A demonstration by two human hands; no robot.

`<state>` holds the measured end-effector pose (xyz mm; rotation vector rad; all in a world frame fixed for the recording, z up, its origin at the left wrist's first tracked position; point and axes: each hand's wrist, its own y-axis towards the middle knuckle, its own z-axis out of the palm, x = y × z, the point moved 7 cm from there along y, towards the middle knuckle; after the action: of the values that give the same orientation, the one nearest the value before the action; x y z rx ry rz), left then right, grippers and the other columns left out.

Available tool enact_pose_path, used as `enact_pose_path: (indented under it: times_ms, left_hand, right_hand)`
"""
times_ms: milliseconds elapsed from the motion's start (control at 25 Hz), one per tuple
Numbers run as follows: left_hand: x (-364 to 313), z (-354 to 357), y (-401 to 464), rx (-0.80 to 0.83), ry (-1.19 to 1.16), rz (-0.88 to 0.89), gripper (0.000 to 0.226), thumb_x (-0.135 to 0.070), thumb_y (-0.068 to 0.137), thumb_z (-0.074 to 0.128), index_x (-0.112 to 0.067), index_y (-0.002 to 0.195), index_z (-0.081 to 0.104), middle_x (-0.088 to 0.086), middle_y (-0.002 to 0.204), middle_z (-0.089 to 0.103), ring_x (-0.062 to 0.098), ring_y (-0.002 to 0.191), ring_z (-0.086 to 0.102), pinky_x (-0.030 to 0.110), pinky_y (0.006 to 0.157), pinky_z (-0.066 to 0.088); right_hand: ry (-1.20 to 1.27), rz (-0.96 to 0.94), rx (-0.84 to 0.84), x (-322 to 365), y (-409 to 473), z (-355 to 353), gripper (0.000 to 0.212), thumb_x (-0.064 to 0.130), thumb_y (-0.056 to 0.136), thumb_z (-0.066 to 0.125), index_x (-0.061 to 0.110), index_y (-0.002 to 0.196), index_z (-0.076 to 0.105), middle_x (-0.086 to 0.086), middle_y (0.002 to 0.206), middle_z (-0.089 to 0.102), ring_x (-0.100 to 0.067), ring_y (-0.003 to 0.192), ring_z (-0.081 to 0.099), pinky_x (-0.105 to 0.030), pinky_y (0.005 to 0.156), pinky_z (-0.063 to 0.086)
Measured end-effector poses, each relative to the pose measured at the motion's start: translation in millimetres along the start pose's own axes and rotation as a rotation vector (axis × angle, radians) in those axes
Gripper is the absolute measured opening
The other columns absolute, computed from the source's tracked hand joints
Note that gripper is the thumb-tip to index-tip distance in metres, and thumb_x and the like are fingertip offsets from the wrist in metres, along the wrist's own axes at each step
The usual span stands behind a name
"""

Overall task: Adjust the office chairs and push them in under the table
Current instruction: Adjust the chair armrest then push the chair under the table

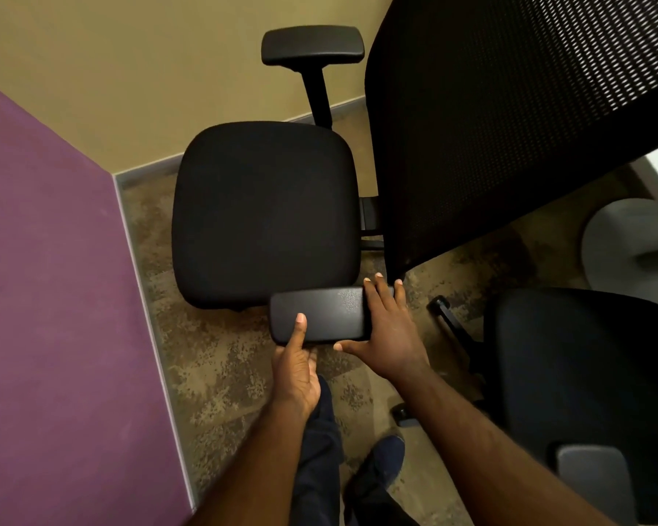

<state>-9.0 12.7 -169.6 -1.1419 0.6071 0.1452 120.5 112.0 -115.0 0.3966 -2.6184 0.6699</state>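
Note:
A black office chair stands in the room's corner, its square seat [265, 214] seen from above and its mesh backrest [502, 119] leaning to the right. Its near armrest pad [327, 311] lies just below the seat. My left hand [297, 366] grips the pad's near left edge, thumb on top and fingers underneath. My right hand [386, 332] wraps the pad's right end, fingers spread over it and thumb along the near edge. The far armrest [312, 45] stands on its post beyond the seat.
A purple wall [54, 298] runs along the left and a tan wall [149, 70] behind. A second black chair [585, 366] with a grey armrest [591, 472] stands at the right, its wheeled base legs [453, 320] on the mottled carpet. My legs and shoe [380, 461] are below.

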Motion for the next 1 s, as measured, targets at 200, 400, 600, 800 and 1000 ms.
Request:
enact_pose_path:
  times_ms: [200, 400, 600, 800, 1000]
  left_hand:
    - [2.3, 1.4, 2.7, 0.028, -0.037, 0.012, 0.022, -0.019, 0.092, 0.062, -0.017, 0.115, 0.061, 0.006, 0.123, 0.065, 0.021, 0.116, 0.06, 0.034, 0.099, 0.047]
    - [6.5, -3.0, 8.9, 0.047, -0.051, -0.006, 0.036, -0.023, 0.089, 0.064, -0.016, 0.124, 0.057, 0.008, 0.128, 0.063, 0.022, 0.118, 0.059, 0.039, 0.108, 0.041]
    - [6.9, -7.8, 12.8, 0.056, -0.058, -0.048, 0.061, -0.031, 0.077, 0.07, -0.013, 0.132, 0.053, 0.009, 0.128, 0.063, 0.022, 0.117, 0.06, 0.037, 0.106, 0.043]
    - [5.4, -8.9, 14.8, 0.055, -0.048, -0.046, 0.06, -0.032, 0.077, 0.07, -0.014, 0.131, 0.054, 0.008, 0.127, 0.064, 0.022, 0.116, 0.06, 0.036, 0.104, 0.043]
    - [-0.7, -12.2, 14.4, 0.031, -0.009, -0.012, 0.035, -0.024, 0.084, 0.068, -0.017, 0.117, 0.061, 0.005, 0.121, 0.067, 0.018, 0.115, 0.061, 0.03, 0.101, 0.044]
  right_hand:
    - [0.057, 0.002, -0.012, -6.5, 2.7, -1.9, 0.112, 0.05, 0.069, 0.083, 0.02, 0.155, 0.017, 0.001, 0.164, 0.01, -0.026, 0.149, -0.008, -0.044, 0.118, 0.014]
    - [0.114, 0.044, -0.042, -5.2, 1.1, -0.7, 0.112, 0.043, 0.065, 0.087, 0.022, 0.154, 0.022, 0.001, 0.163, 0.013, -0.025, 0.149, -0.007, -0.042, 0.118, 0.015]
    - [0.132, 0.072, -0.043, -0.9, 0.3, 0.0, 0.112, 0.04, 0.063, 0.089, 0.023, 0.153, 0.023, 0.002, 0.163, 0.014, -0.023, 0.149, -0.008, -0.041, 0.118, 0.015]
    - [0.125, 0.072, -0.044, 0.7, 0.4, 1.9, 0.112, 0.039, 0.065, 0.088, 0.023, 0.153, 0.022, 0.002, 0.164, 0.012, -0.024, 0.149, -0.008, -0.042, 0.118, 0.015]
    - [0.127, 0.081, -0.05, 2.6, 1.1, -0.6, 0.113, 0.039, 0.062, 0.09, 0.021, 0.152, 0.025, 0.0, 0.162, 0.018, -0.027, 0.15, -0.004, -0.044, 0.117, 0.018]
